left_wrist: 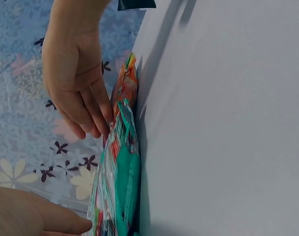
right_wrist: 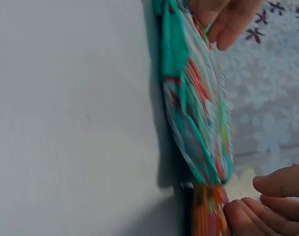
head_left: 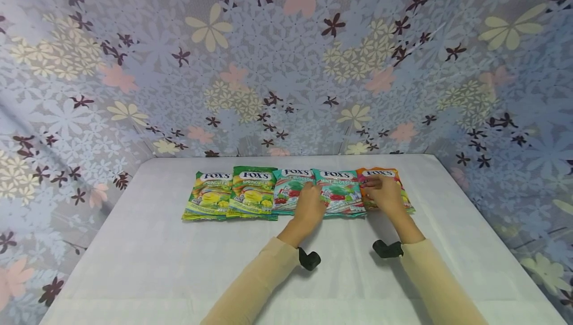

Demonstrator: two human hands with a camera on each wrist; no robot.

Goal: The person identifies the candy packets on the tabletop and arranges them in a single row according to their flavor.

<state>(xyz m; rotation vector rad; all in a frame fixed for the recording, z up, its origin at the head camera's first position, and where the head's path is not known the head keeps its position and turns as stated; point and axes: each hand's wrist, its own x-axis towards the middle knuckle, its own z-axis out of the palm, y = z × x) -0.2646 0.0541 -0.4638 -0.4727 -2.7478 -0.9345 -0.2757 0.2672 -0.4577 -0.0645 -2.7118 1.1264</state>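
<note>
Five-pack wording aside, several FOX'S candy bags lie in a row. Two are green Spring Tea bags (head_left: 208,196) (head_left: 252,193) at the left. Beside them come two teal Mint Blossom bags, one left of centre (head_left: 286,193) and one right of it (head_left: 342,193). An orange FOX'S bag (head_left: 405,190) ends the row, partly covered. My left hand (head_left: 310,208) rests where the teal bags meet, fingers extended. My right hand (head_left: 386,194) touches the orange bag near the right teal bag's edge, fingers fairly straight in the left wrist view.
The bags lie on a white-covered table (head_left: 340,275), close to its far edge. A flower-patterned cloth (head_left: 286,66) hangs behind and along both sides. Dark wrist-worn devices (head_left: 310,259) stick out at both cuffs.
</note>
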